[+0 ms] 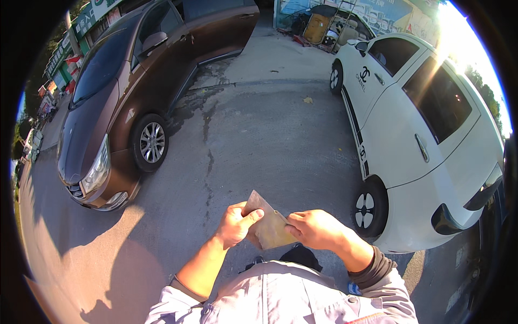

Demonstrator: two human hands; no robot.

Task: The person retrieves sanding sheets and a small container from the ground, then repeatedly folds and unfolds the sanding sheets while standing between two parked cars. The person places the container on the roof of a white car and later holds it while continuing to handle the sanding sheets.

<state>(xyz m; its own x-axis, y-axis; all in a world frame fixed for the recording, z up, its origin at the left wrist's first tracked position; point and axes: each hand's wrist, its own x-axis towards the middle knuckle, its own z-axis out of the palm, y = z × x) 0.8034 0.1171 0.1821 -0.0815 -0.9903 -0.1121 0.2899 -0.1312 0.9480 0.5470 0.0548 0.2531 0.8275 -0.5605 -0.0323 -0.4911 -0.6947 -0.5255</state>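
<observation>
One flat tan paper-like sheet (272, 232), four-cornered, patchy in tone, held up in front of the body, one corner pointing away and to the left. Cannot tell whether single or folded. At its left side, bare left hand (234, 224): thumb pressed on the upper face, other fingers curled behind, pinching the sheet between. At its right edge, bare right hand (315, 229): thumb and bent forefinger apparently pinching the edge, other fingers tucked in, partly hidden.

Possible trouble: tearing or creasing, from uneven pull between the two pinches; slipping, from a loosened thumb; a fall to the grey concrete ground (259, 140), from both grips easing at once.

Nearer the body, pale grey work jacket (275, 291), dark stretchy cuff (376, 268) at right. Farther out: glossy brown car (121, 124) at left, rounded white car (396, 146) at right, both apart from the hands. Between them, on the concrete, small dry yellowish leaf (308, 100).
</observation>
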